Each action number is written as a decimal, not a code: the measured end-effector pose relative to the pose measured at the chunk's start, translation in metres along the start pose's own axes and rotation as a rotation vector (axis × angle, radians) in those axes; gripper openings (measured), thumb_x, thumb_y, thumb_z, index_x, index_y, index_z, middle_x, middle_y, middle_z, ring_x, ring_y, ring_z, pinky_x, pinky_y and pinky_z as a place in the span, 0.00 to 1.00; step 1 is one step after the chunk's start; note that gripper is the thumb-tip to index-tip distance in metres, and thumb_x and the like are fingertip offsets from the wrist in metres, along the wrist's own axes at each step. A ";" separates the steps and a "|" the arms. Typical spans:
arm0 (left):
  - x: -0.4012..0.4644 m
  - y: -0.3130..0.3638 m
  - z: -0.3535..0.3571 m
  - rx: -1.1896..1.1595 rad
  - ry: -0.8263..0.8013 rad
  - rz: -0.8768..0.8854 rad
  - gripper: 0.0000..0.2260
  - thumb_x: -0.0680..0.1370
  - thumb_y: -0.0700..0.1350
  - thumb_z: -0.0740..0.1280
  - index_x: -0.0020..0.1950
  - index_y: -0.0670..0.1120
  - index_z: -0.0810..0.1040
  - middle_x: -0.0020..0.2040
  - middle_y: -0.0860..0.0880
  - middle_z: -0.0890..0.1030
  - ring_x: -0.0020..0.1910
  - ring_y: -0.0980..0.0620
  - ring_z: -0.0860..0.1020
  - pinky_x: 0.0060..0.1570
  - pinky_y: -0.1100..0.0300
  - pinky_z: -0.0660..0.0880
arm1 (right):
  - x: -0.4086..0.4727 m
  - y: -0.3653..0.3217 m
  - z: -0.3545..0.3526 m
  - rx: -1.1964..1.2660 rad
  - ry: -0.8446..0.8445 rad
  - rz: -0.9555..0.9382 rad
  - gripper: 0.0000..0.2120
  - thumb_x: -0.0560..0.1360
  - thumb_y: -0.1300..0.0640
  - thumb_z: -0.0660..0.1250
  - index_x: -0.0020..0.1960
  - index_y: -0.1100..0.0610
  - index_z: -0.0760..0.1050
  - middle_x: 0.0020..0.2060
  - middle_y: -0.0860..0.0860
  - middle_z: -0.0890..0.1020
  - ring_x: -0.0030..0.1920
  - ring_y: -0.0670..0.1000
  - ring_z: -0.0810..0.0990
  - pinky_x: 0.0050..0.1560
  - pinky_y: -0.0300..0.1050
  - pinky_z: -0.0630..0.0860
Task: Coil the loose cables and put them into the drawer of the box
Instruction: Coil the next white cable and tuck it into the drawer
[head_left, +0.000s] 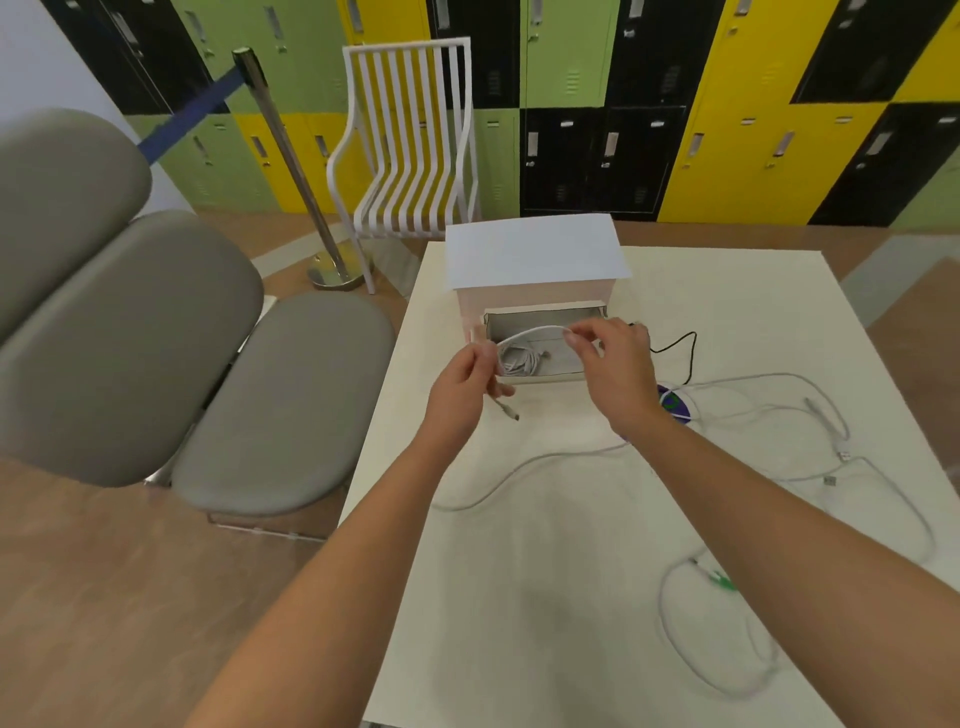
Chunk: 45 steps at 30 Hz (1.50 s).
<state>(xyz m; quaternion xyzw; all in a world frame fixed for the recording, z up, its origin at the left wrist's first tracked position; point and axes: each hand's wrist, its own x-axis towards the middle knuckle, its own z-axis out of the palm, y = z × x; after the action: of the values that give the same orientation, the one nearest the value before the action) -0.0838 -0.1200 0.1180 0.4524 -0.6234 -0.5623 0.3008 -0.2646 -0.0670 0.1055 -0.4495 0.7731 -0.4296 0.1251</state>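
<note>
the left hand (464, 384) pinches one end of a thin white cable (530, 332) between thumb and fingers, its small plug (511, 414) dangling just below the palm; the right hand (610, 364) pinches the same cable further along, so the stretch between them arches up as a first loop, which reads as the start of a coil held taut enough to keep its shape; both hands hover right over the pulled-out grey-lined drawer (545, 325) of the small pale pink cardboard box (535, 291), probably so the finished coil can drop straight in; the drawer already holds a bundled white cable (519, 361) lying toward its left side, with the right part of the drawer hidden behind the right hand; the rest of the held cable seems to trail back under the right wrist and curve across the cream table top (519, 597), though where exactly it passes is hidden; other loose white cables (831, 431) sprawl well apart to the right, uncoiled, with usb plugs showing; a thin black cable (685, 353) lies just beside the box on its right; a further white loop with a green tag (724, 579) lies near the right forearm; several cables remain to be done, so the task looks early to midway; a white sheet of paper (535, 254) rests on top of the box.
</note>
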 end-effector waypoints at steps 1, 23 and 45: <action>0.000 0.009 0.003 -0.049 -0.010 0.000 0.15 0.84 0.53 0.56 0.43 0.47 0.73 0.34 0.49 0.74 0.37 0.48 0.79 0.47 0.58 0.76 | 0.002 -0.001 -0.002 0.028 0.003 0.015 0.11 0.79 0.48 0.63 0.53 0.53 0.80 0.46 0.46 0.79 0.55 0.53 0.72 0.49 0.49 0.73; 0.016 0.082 0.040 -0.301 -0.104 0.067 0.13 0.84 0.45 0.54 0.45 0.46 0.76 0.31 0.53 0.67 0.30 0.56 0.63 0.29 0.64 0.61 | 0.030 -0.043 -0.044 0.346 -0.030 0.230 0.09 0.82 0.50 0.57 0.53 0.52 0.75 0.38 0.54 0.78 0.32 0.48 0.78 0.39 0.47 0.77; 0.035 0.053 0.032 0.177 -0.303 0.164 0.15 0.85 0.43 0.54 0.68 0.42 0.74 0.49 0.50 0.84 0.46 0.61 0.83 0.49 0.68 0.75 | -0.028 -0.039 -0.048 0.225 -0.511 0.229 0.10 0.76 0.49 0.70 0.49 0.56 0.80 0.30 0.45 0.76 0.32 0.45 0.72 0.36 0.39 0.67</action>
<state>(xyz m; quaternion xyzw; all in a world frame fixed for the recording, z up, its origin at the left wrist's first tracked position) -0.1382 -0.1405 0.1590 0.3350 -0.7433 -0.5406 0.2072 -0.2542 -0.0266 0.1590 -0.4361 0.7099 -0.3686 0.4123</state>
